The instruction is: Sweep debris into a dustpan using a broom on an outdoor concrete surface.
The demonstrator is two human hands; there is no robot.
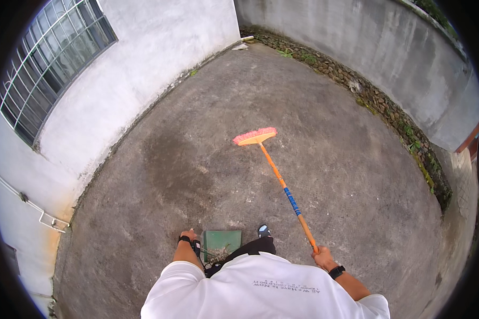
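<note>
My right hand (323,257) is wrapped round the end of an orange broom handle with a blue band midway. From there the broom (275,169) slants forward and left to its wide orange head with pink bristles, which lies on the concrete. At the lower middle, my left hand (188,234) is beside a green dustpan (223,237). Its fingers look curled, but what they hold is hidden. Brown debris (216,255) shows at the dustpan's near part. A thin rod runs from the dustpan toward my left wrist, where a small black object sits.
A white wall (143,64) with a barred window (53,64) and a pale pipe (32,204) runs along the left. A grey wall (367,48) with a stone base (367,95) and small plants borders the far right. A dark stain (175,165) marks the concrete floor. My shoe (264,231) stands near the dustpan.
</note>
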